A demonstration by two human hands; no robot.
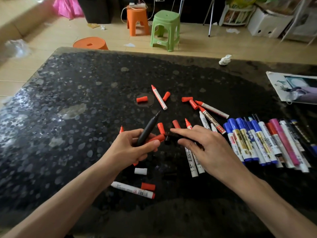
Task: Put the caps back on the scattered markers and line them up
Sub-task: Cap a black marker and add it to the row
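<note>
My left hand (135,148) grips an uncapped black marker (148,128), tip pointing up and away, along with a red piece (157,138) under the thumb. My right hand (209,148) reaches left over several white markers (192,162) and pinches a black cap (167,140) between thumb and index finger, close to the left hand. Uncapped red markers (159,97) (212,109) and loose red caps (142,99) (187,99) (147,186) lie scattered in the middle. A white cap (140,171) lies near my left wrist. A row of capped markers (253,141) lies side by side at the right.
The black speckled table (77,100) carries a crumpled tissue (225,60) at the far edge and a printed sheet (291,86) at the right. Another white marker (132,189) lies between my forearms. Orange and green stools (165,30) stand on the floor beyond.
</note>
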